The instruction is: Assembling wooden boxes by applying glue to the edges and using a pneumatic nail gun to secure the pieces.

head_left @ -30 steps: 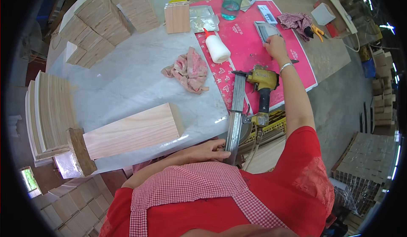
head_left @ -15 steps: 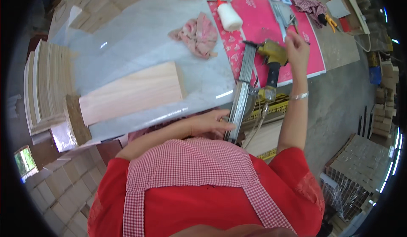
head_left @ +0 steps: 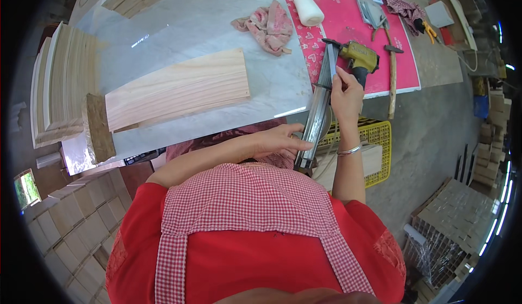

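A yellow-green and black pneumatic nail gun (head_left: 361, 57) lies at the front edge of the table, its long metal magazine (head_left: 314, 123) slanting down toward my apron. My left hand (head_left: 280, 141) is closed around the lower part of that magazine, thumb and fingers on its sides. Between the pinched thumb and fingers of my right hand (head_left: 348, 95) is a thin, silvery fastener strip (head_left: 332, 59), held along the upper magazine. Whether the strip touches the rail I cannot tell. The gun's black handle is partly hidden behind my right hand.
Left of the gun lie a pale wooden board (head_left: 179, 89), a crumpled cloth (head_left: 269, 28) and stacked boards (head_left: 65, 81). A white bottle (head_left: 309, 10), a hammer (head_left: 392, 76) and a clear tray (head_left: 370, 11) rest on the pink sheet. Below the edge stands a yellow crate (head_left: 385, 146).
My right hand has come from beside the tray, leftward and down to the magazine, with the strip in its fingers. My left hand stays at the magazine. The whole view has shifted slightly.
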`<state>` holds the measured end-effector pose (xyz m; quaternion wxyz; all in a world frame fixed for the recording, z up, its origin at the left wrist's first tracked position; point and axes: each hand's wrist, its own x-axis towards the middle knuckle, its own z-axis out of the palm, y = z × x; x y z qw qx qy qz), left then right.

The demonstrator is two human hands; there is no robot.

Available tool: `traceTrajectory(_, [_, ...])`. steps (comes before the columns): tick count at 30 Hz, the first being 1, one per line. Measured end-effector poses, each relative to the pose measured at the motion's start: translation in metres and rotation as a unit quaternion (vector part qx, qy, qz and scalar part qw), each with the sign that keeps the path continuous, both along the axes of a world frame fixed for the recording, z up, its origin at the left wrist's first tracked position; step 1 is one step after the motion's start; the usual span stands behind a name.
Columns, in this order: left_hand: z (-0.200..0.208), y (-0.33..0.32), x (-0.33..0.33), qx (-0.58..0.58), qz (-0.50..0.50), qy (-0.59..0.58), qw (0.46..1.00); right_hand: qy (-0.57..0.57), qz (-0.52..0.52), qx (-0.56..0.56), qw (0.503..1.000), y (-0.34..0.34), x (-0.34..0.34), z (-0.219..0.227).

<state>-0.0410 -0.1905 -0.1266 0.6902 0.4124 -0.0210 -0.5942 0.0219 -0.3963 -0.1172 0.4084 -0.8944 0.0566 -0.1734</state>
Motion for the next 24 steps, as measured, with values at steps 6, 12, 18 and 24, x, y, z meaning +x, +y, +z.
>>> traceTrajectory(6, [-0.001, 0.0, -0.001, 0.013, 0.001, -0.01, 1.0, 0.028, 0.001, 0.001, 1.0, 0.006, 0.001, 0.0])
traceTrajectory(12, [-0.003, -0.002, 0.001, 0.037, -0.011, -0.039, 0.999, 0.089, 0.039, -0.082, 0.992, 0.011, 0.009, 0.002])
traceTrajectory(18, [-0.004, -0.003, -0.001, 0.028, -0.01, -0.04, 0.999, 0.047, 0.08, -0.189, 0.978, 0.011, 0.01, 0.0])
traceTrajectory(24, [-0.003, -0.004, -0.003, 0.008, -0.007, -0.048, 0.999, 0.066, 0.1, -0.258, 0.959, 0.018, 0.013, 0.008])
